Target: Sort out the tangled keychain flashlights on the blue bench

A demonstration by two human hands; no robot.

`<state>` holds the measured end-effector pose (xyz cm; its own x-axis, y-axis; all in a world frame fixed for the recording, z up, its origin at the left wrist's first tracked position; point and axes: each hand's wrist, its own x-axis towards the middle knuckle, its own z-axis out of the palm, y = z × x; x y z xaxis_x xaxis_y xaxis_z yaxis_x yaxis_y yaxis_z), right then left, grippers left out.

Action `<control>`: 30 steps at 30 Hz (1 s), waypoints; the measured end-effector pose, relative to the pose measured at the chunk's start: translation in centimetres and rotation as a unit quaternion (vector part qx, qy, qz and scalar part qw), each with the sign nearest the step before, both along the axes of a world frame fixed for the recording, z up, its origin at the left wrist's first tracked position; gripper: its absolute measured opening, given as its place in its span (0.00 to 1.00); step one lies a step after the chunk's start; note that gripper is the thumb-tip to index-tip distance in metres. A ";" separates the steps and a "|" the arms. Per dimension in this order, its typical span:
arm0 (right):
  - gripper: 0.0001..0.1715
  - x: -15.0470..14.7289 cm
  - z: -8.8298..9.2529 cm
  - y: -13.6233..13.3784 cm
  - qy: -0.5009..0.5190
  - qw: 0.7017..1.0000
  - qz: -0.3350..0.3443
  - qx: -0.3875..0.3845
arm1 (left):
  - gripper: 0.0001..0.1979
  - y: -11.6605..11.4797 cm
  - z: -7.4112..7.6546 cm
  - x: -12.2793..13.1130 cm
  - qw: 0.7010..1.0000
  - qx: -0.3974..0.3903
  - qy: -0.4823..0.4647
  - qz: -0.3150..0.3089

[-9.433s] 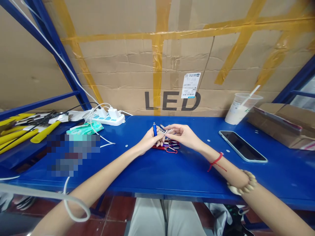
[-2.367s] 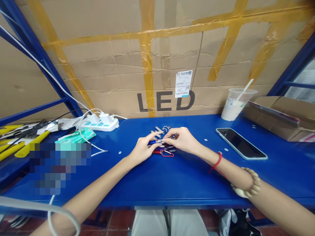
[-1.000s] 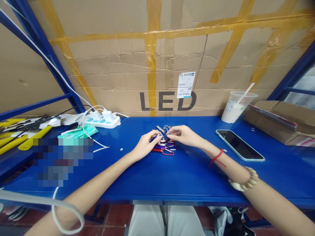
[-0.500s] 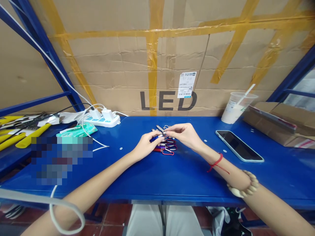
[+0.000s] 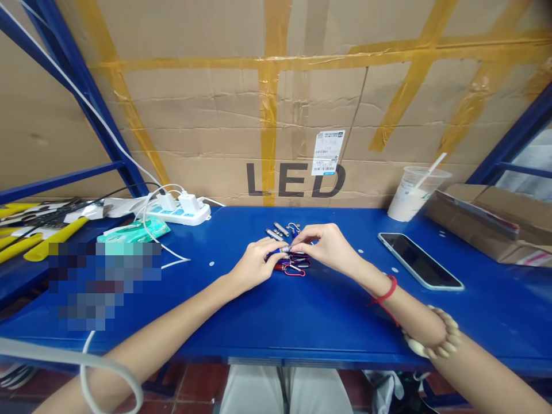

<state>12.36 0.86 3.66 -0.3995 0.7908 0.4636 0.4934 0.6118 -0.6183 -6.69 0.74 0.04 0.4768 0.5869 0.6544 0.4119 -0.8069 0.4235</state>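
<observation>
My left hand (image 5: 254, 264) is closed round a small blue keychain flashlight (image 5: 283, 249) with a silver band near its end. The fingertips of my right hand (image 5: 326, 246) pinch the right end of this flashlight; whatever small part they hold there is hidden. Under and beside the hands lie several more such flashlights with carabiner clips, among them a red carabiner (image 5: 295, 271) at the near side. Just behind the fingers, silver tubes (image 5: 281, 229) rest on the blue table, next to a silver clip (image 5: 294, 226).
A phone (image 5: 420, 261) lies right of my hands, with a drink cup (image 5: 407, 198) and an open cardboard box (image 5: 487, 221) behind it. At left are a power strip (image 5: 185, 215), white cables, a green packet (image 5: 134, 230) and yellow-handled tools (image 5: 56, 238). A large carton (image 5: 207, 126) stands behind.
Both hands have come slightly nearer to me, still together. The silver tubes and clip behind them show more fully, and the blue flashlight is in plainer view between the fingers.
</observation>
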 end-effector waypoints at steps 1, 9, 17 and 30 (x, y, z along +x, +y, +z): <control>0.04 0.0 0.0 -0.1 -0.014 1.000 0.003 0.019 | 0.10 -0.1 -0.1 0.0 1.000 0.016 0.008 0.001; 0.09 -0.7 -1.5 0.1 -0.012 0.999 -0.008 -0.036 | 0.13 0.1 -0.3 -0.4 0.992 0.109 0.064 0.001; 0.19 -0.7 -2.0 0.8 0.056 0.986 -0.011 -0.155 | 0.12 0.7 0.2 -0.4 0.999 0.013 0.033 0.025; 0.10 0.9 -1.2 1.5 -0.032 0.973 0.064 0.218 | 0.09 0.1 1.1 0.3 0.979 -0.201 -0.041 0.017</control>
